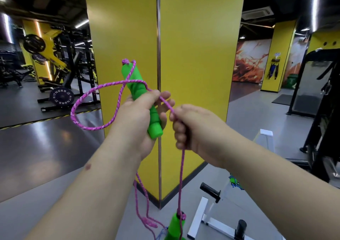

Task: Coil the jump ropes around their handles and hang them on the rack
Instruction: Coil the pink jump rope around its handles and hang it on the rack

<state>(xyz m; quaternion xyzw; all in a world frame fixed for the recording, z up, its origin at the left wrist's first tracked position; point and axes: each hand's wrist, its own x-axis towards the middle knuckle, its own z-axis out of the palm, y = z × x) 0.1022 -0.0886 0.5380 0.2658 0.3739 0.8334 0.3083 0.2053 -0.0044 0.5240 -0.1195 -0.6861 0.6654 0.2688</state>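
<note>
Left hand [136,114] grips upright green handle [141,96], right hand [191,127] pinches pink rope [95,96] just beside it, second handle [174,227] dangling low; keep rope taut, lay tight neat turns, none overlapping the loose loop.

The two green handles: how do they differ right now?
The upper green handle is gripped in the left hand, tilted up, with pink rope looped across it. The lower green handle hangs free near the floor, dangling from rope held by the right hand. Both are green, joined by the same rope.
</note>
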